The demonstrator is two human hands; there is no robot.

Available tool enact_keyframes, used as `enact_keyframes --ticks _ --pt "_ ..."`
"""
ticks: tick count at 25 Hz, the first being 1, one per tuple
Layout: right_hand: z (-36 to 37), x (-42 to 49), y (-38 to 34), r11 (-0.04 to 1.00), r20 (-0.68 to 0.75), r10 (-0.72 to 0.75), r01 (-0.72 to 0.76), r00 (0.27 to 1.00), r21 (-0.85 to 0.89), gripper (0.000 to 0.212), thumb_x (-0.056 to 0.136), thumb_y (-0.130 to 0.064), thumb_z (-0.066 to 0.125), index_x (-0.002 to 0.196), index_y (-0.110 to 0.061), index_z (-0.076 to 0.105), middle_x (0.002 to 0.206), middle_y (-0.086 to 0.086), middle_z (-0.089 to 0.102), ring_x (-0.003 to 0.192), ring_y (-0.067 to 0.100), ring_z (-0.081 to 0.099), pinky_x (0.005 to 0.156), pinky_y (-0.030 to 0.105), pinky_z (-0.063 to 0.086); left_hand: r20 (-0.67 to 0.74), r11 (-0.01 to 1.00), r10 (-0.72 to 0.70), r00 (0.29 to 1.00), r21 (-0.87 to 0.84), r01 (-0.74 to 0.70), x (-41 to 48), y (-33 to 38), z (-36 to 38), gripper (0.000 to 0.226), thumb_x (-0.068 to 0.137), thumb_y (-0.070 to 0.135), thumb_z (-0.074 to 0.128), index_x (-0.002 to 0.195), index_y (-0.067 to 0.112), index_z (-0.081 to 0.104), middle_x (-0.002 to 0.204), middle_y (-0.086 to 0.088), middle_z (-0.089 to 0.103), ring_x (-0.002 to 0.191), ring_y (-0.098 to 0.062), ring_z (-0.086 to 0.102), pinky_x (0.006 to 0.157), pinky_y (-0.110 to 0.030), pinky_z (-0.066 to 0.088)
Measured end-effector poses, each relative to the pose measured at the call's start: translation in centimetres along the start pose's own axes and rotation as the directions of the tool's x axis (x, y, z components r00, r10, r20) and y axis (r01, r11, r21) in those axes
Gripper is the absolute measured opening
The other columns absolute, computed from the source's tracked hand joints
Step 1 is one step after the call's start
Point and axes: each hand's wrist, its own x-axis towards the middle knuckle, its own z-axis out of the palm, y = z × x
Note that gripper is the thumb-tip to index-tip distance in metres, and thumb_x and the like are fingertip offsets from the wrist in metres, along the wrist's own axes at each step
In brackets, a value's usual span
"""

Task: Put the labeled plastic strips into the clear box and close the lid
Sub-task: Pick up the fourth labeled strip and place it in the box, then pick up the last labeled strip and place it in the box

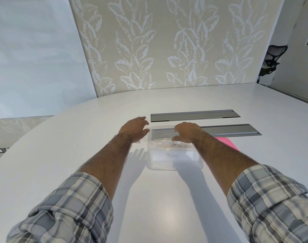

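The right hand (186, 133) hides the end of the writing on the labeled strip (173, 144).

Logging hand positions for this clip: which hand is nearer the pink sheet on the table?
Right. The right hand is over the clear box, just left of the pink sheet. The left hand is farther left, beyond the box's left edge.
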Motion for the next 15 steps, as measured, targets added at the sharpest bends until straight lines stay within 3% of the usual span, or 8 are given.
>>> enact_keyframes --ticks 2,5,11,15 --pt "-0.9 0.1 -1.4 1.000 0.004 -0.005 0.005 1.000 0.001 0.053 0.088 -0.058 0.054 0.122 -0.017 0.058 0.120 0.003 0.062 0.112 0.025 0.059 0.093 0.040 0.049 0.014 0.999 -0.007 1.000 0.045 0.006 -0.6 -1.9 0.0 0.055 0.102 0.042 0.045 0.153 0.022 0.037 0.167 -0.002 0.014 0.153 -0.023 0.014 0.123 -0.041 0.018" --pt "-2.0 0.7 -4.0 1.000 -0.008 -0.024 0.024 1.000 0.002 0.050 0.089 -0.058 0.053 0.115 -0.016 0.059 0.115 0.003 0.063 0.108 0.025 0.060 0.088 0.038 0.048 0.018 0.998 -0.042 0.999 0.045 0.041 -1.6 -4.7 -0.2 0.061 0.103 0.048 0.038 0.157 0.022 0.024 0.168 -0.005 0.001 0.155 -0.026 0.002 0.124 -0.044 0.010" --pt "-3.0 3.0 -10.3 1.000 -0.070 0.026 -0.025 0.997 0.014 0.067 0.089 -0.070 0.039 0.108 -0.012 0.064 0.112 0.004 0.067 0.106 0.026 0.062 0.091 0.040 0.046 0.020 0.998 -0.059 0.998 0.000 0.059 -2.6 -9.5 -1.9 0.062 0.104 0.053 0.026 0.159 0.024 0.020 0.168 -0.003 -0.002 0.155 -0.022 -0.003 0.125 -0.044 0.004" --pt "-3.1 5.4 -14.0 0.999 -0.045 0.041 -0.042 0.998 -0.029 0.061 0.093 -0.068 0.035 0.099 -0.014 0.062 0.110 0.004 0.067 0.105 0.028 0.061 0.094 0.044 0.038 0.025 0.999 -0.045 0.999 0.021 0.044 -2.4 -13.1 -1.8 0.063 0.104 0.054 0.026 0.159 0.024 0.019 0.168 -0.004 -0.001 0.155 -0.023 -0.002 0.124 -0.044 0.005"
